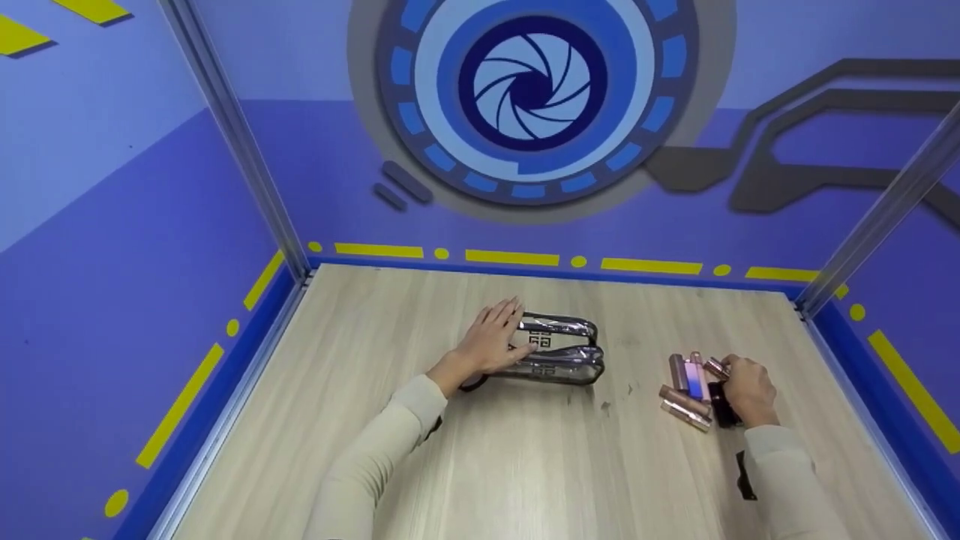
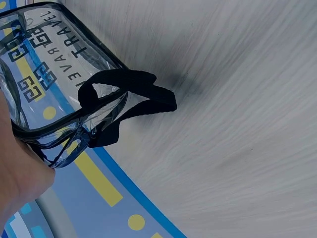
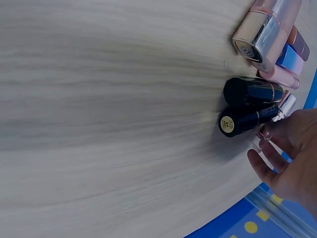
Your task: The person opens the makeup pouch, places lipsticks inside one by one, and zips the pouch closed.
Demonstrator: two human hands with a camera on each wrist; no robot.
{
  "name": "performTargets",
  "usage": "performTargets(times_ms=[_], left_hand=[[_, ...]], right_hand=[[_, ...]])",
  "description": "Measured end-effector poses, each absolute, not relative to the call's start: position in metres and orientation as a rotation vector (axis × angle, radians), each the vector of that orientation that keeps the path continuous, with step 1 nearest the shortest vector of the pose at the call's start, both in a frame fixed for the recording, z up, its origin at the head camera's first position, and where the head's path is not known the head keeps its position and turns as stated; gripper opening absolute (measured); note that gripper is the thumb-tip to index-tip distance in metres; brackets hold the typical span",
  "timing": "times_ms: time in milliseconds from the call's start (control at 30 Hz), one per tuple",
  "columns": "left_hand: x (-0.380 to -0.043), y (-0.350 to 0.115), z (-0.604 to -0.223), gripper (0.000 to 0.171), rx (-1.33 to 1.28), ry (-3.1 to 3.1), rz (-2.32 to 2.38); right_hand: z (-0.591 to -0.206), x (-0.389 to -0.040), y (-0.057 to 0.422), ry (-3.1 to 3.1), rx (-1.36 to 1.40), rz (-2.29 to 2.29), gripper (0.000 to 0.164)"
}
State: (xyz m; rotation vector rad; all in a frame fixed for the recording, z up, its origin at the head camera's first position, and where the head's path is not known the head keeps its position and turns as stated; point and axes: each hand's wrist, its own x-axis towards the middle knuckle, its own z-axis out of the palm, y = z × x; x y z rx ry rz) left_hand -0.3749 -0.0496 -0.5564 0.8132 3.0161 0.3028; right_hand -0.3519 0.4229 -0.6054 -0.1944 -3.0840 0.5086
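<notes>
My left hand (image 1: 491,341) rests on the left part of a clear pouch (image 1: 562,373), fingers extended across its top. The pouch has black trim, black printed marks and, in the left wrist view, a black strap loop (image 2: 166,96). At the right, my right hand (image 1: 752,390) is beside a cluster of lipsticks, with its fingers curled. In the right wrist view its fingertips pinch a small clear tube (image 3: 256,145), partly hidden by the fingers. Close by lie a black lipstick (image 3: 242,121), another dark tube (image 3: 250,91) and a shiny metallic tube (image 3: 287,105).
Left of my right hand lie a pink-and-blue tube (image 1: 695,381), a brown tube (image 1: 678,373) and rose-gold tubes (image 1: 685,415). The wooden table (image 1: 525,465) is bounded by a blue printed back wall (image 1: 315,172) and side walls with metal posts (image 1: 240,142).
</notes>
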Motion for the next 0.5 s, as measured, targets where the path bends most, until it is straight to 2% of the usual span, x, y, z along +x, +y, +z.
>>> performTargets(times_ms=[167, 500], left_hand=[[-0.376, -0.050, -0.558, 0.086, 0.810, 3.012, 0.304], [-0.377, -0.052, -0.559, 0.088, 0.802, 3.001, 0.301]], right_hand=[[-0.606, -0.347, 0.422, -3.042, -0.181, 0.513, 0.041], [-0.589, -0.349, 0.412, -2.921, -0.154, 0.527, 0.032]])
